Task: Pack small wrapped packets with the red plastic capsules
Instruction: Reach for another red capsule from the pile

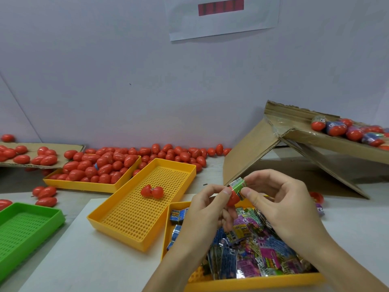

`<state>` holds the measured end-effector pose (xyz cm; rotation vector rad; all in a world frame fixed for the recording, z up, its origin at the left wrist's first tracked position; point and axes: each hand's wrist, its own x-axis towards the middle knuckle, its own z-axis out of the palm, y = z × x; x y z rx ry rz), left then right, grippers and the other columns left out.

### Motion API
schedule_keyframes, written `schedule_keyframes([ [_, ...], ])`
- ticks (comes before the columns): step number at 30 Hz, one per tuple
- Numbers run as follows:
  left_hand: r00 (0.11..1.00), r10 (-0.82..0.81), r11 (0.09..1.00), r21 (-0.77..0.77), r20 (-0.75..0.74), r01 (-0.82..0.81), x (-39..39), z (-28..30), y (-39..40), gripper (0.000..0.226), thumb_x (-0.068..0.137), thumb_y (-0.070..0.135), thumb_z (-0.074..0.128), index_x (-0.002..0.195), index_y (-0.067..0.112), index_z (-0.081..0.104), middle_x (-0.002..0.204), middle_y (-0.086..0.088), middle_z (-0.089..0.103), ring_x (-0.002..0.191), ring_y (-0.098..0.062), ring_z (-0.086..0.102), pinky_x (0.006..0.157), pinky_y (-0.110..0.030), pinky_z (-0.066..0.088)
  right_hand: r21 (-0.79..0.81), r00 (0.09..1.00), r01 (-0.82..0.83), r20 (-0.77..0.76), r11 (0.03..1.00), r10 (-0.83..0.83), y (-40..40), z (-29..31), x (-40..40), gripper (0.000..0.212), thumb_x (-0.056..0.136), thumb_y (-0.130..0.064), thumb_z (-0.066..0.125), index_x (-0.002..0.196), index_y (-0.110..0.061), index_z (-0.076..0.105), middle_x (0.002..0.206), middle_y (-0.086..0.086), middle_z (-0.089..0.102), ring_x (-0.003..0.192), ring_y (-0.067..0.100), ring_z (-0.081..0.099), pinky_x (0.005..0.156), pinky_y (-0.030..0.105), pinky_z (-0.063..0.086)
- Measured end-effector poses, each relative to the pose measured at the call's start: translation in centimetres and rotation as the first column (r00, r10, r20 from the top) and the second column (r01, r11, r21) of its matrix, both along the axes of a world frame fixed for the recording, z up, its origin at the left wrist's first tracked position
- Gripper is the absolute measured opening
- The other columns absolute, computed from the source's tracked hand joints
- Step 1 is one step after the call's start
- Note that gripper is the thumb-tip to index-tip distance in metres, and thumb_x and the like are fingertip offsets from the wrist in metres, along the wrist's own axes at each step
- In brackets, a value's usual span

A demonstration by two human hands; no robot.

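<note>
My left hand (205,209) grips a red capsule half (233,199) above the packet tray. My right hand (277,199) pinches a green wrapped packet (237,185) that sticks out of the top of that half. Below both hands a yellow tray (248,284) holds several colourful wrapped packets (252,247). An opened red capsule (152,191), its two halves side by side, lies in the perforated yellow tray (117,216) to the left.
A yellow tray (84,185) heaped with red capsules stands at back left, with more loose along the wall (181,153) and on cardboard (69,147). A tilted cardboard box (294,140) at right holds capsules with packets (336,128). A green tray (31,211) sits front left.
</note>
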<state>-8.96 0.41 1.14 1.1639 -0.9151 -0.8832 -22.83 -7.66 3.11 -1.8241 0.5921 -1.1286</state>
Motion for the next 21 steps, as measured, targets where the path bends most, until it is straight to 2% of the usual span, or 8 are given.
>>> schedule_keyframes([
  [2, 1.0, 0.003, 1.0, -0.001, 0.004, -0.003, 0.0, -0.05, -0.02, 0.036, 0.092, 0.033, 0.058, 0.106, 0.001, 0.062, 0.064, -0.01, 0.062, 0.049, -0.017, 0.052, 0.058, -0.029, 0.047, 0.025, 1.0, -0.004, 0.026, 1.0, 0.003, -0.05, -0.14, 0.05, 0.028, 0.069, -0.033, 0.072, 0.095, -0.024, 0.069, 0.092, -0.011, 0.074, 0.089, 0.006, 0.071, 0.075, 0.016, 0.056],
  [5, 1.0, 0.009, 1.0, -0.008, 0.015, -0.009, -0.03, -0.02, 0.02, 0.038, 0.086, 0.038, 0.06, 0.104, 0.004, 0.063, 0.065, -0.012, 0.061, 0.051, -0.017, 0.053, 0.063, -0.033, 0.048, 0.084, 0.999, -0.021, 0.033, 0.996, 0.019, -0.21, -0.27, 0.09, 0.035, 0.069, -0.03, 0.075, 0.102, -0.025, 0.064, 0.098, -0.009, 0.073, 0.091, 0.01, 0.072, 0.076, 0.026, 0.06],
  [8, 0.999, 0.02, 1.0, -0.014, 0.04, -0.02, -0.05, -0.07, 0.04, 0.041, 0.083, 0.041, 0.061, 0.104, 0.006, 0.064, 0.064, -0.012, 0.06, 0.053, -0.017, 0.054, 0.069, -0.04, 0.047, 0.136, 0.998, -0.069, 0.007, 0.988, 0.068, -0.51, -0.37, -0.04, 0.038, 0.077, -0.014, 0.078, 0.109, -0.027, 0.064, 0.099, -0.01, 0.073, 0.094, 0.011, 0.072, 0.08, 0.024, 0.059],
  [12, 0.997, 0.028, 0.999, -0.028, 0.068, -0.026, 0.06, -0.16, 0.0, 0.038, 0.086, 0.041, 0.065, 0.105, 0.008, 0.064, 0.063, -0.004, 0.06, 0.054, -0.016, 0.053, 0.067, -0.039, 0.046, 0.206, 0.992, -0.12, -0.017, 0.971, 0.126, -0.66, -0.45, -0.27, 0.039, 0.08, -0.005, 0.076, 0.112, -0.024, 0.064, 0.1, -0.007, 0.073, 0.097, 0.012, 0.071, 0.084, 0.027, 0.059],
  [17, 0.995, 0.037, 0.998, -0.044, 0.09, -0.034, 0.12, -0.19, 0.09, 0.035, 0.089, 0.042, 0.067, 0.106, 0.011, 0.065, 0.063, 0.0, 0.06, 0.056, -0.015, 0.054, 0.069, -0.04, 0.048, 0.21, 0.994, -0.105, -0.014, 0.972, 0.11, -0.79, -0.5, -0.17, 0.026, 0.078, -0.006, 0.077, 0.1, -0.013, 0.067, 0.094, -0.002, 0.074, 0.091, 0.014, 0.073, 0.08, 0.022, 0.058],
  [21, 0.995, 0.039, 0.998, -0.049, 0.091, -0.034, 0.09, -0.11, 0.15, 0.037, 0.085, 0.04, 0.063, 0.106, 0.01, 0.064, 0.063, 0.0, 0.06, 0.057, -0.015, 0.054, 0.07, -0.041, 0.048, 0.175, 0.993, -0.097, -0.043, 0.98, 0.106, -0.64, -0.36, -0.18, 0.024, 0.073, -0.024, 0.076, 0.095, -0.016, 0.071, 0.09, -0.003, 0.076, 0.087, 0.011, 0.073, 0.078, 0.021, 0.058],
])
